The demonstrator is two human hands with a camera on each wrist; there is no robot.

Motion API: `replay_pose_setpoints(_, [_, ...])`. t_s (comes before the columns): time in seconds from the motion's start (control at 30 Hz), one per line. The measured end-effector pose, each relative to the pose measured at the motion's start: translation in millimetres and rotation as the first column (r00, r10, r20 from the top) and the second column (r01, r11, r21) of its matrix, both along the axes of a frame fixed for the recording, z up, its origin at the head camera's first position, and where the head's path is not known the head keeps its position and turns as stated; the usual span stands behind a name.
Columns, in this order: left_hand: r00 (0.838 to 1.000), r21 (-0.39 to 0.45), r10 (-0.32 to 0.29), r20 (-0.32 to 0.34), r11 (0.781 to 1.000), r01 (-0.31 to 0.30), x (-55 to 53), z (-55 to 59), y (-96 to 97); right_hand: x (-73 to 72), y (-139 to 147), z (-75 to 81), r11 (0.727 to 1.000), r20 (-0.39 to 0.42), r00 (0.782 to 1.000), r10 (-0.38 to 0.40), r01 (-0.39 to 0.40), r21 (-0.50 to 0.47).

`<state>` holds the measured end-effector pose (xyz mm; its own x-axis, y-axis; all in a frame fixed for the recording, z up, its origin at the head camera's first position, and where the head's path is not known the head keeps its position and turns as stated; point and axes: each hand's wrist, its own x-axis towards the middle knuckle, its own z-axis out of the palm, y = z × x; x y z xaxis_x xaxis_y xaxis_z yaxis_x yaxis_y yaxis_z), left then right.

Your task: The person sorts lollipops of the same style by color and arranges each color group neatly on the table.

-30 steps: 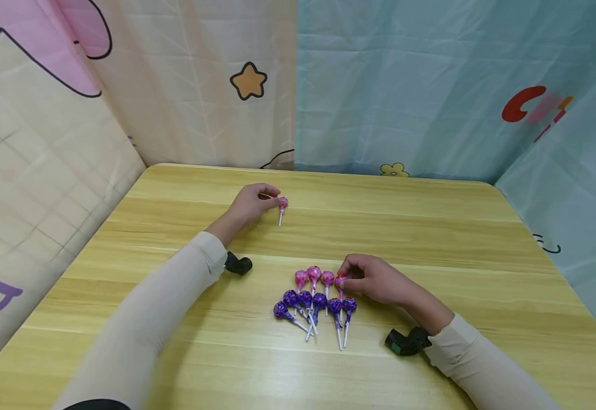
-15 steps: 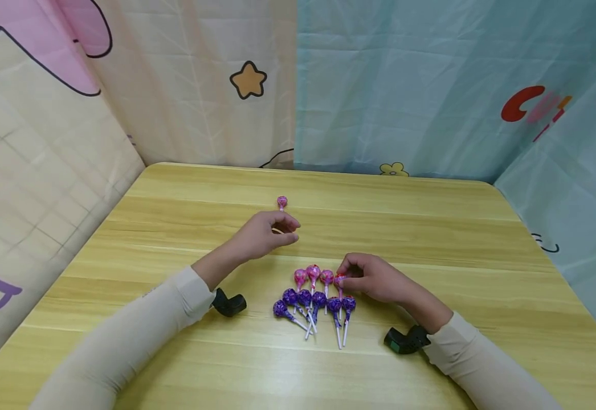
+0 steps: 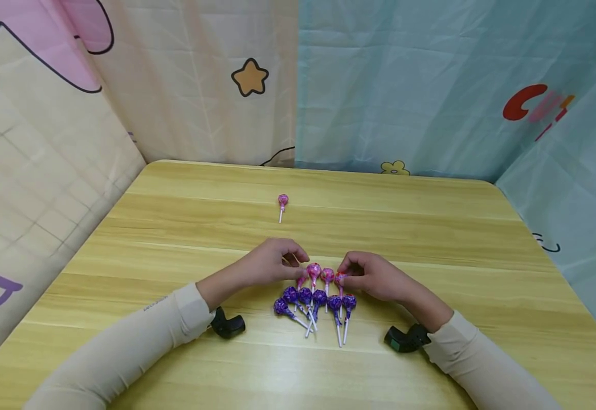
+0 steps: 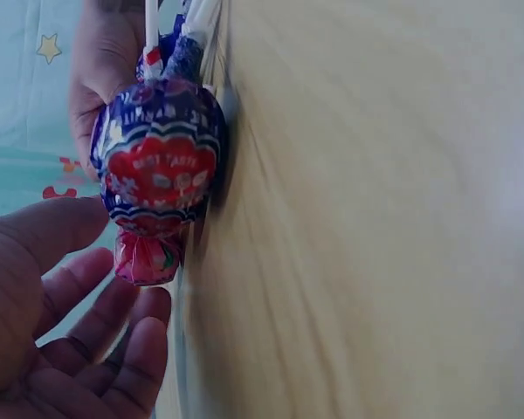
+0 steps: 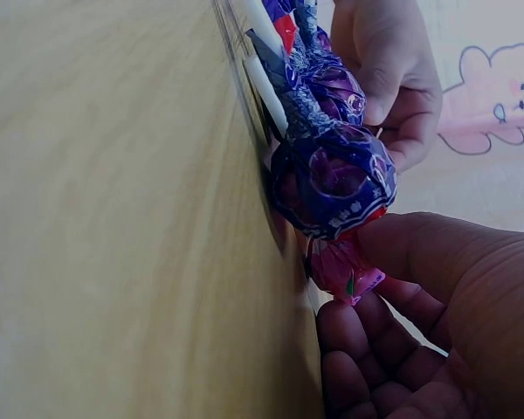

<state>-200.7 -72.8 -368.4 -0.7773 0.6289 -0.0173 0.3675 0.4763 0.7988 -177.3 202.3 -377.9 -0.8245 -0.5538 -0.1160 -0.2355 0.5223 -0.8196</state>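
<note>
Several pink lollipops lie in a row on the table, among them one in the middle. My left hand is at the row's left end, thumb tip over the leftmost pink lollipop; its fingers are loosely bent and spread from the thumb. At the right end, my right hand pinches the rightmost pink lollipop by its wrapped head, between thumb and fingers. Several purple lollipops lie just nearer to me, sticks pointing toward me, some crossing. One of them partly covers the pink one in the left wrist view.
Farther back on the wooden table, a single pink lollipop lies with its stick toward me. Patterned curtains hang behind the table and along both sides. A black wrist device sits below the left cuff.
My left hand has let go of the pink lollipop at the back and come nearer, to the left end of the pink row. My right hand stays at the row's right end.
</note>
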Motion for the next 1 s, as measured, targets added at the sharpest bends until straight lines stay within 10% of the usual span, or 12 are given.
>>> replay_pose_setpoints(1.0, [1.0,-0.058,-0.008,-0.024,0.998,0.006,2.9,-10.7,-0.1,-2.4,-0.7,0.0,0.999,0.008,0.999,-0.033,0.033,0.034])
